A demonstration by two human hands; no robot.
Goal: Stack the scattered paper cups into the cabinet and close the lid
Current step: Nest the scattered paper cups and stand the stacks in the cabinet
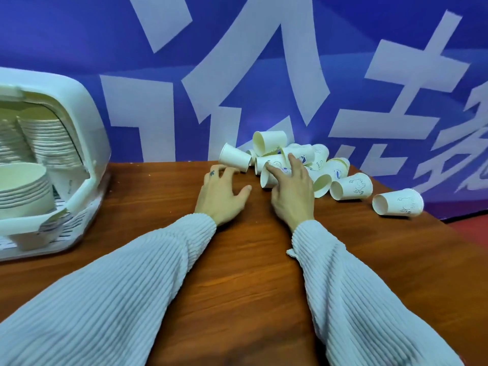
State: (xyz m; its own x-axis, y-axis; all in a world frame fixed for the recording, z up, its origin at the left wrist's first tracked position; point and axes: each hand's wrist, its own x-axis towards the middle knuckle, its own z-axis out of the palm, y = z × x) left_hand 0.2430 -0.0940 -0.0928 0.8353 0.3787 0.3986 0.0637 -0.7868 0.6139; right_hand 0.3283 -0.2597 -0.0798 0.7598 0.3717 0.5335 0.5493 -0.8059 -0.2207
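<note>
Cabinet (79, 107) cut off at left, cup (397, 206) pile overlapping and uncountable; left hand (220, 196) spread, right hand (290, 191) touching cups with straight fingers.

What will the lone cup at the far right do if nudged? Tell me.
The lone cup lies on its side on the table, so it will probably roll, curving because it tapers. It looks like thin paper, so likely light and easily crushed. It lies near the table's right edge and might roll off.
</note>
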